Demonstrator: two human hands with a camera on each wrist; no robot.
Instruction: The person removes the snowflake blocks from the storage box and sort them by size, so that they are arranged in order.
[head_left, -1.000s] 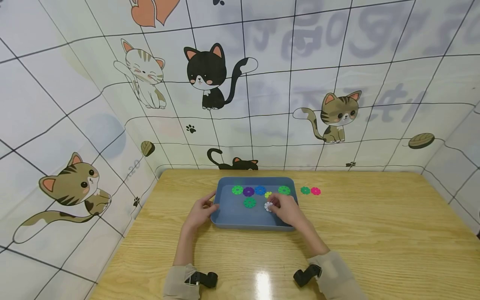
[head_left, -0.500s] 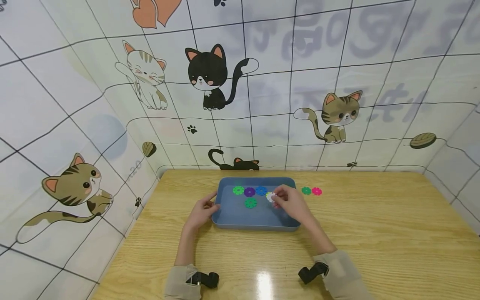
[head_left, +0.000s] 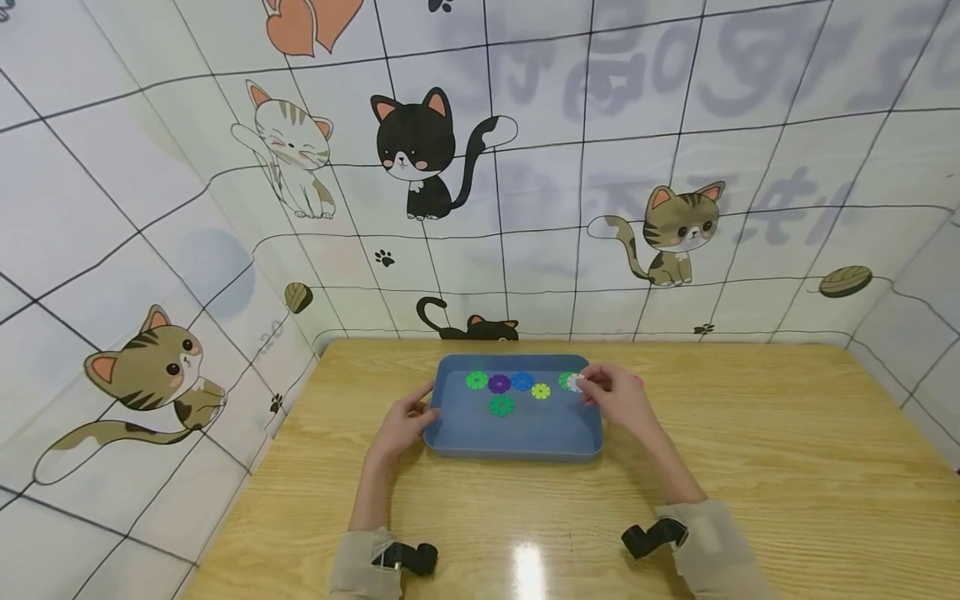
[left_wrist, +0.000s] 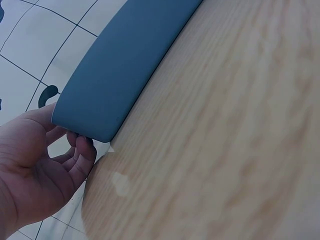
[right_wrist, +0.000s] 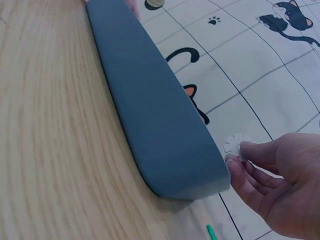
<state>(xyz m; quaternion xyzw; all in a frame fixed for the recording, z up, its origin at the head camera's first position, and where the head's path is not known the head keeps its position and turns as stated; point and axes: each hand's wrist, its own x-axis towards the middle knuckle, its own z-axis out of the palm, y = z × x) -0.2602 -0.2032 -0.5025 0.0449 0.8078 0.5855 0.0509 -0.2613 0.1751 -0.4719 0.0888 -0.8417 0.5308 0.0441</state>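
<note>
My right hand pinches a white notched plastic disc between thumb and fingers, over the right end of a blue-grey tray. In the right wrist view the white disc shows just above the tray rim. My left hand holds the tray's left end, thumb over the rim and fingers outside. Inside the tray lie a light green disc, a purple disc, a blue disc, a yellow disc and a darker green disc. Another light green disc is partly covered by the white one.
On the wooden table, right of the tray, a pink disc peeks out behind my right hand. A green disc lies by the tray in the right wrist view. A cat-printed wall sheet rises behind the table.
My right hand has lifted the white disc from the tray floor and carried it right, past the yellow disc, to the tray's right end. The left hand keeps its place on the tray.
</note>
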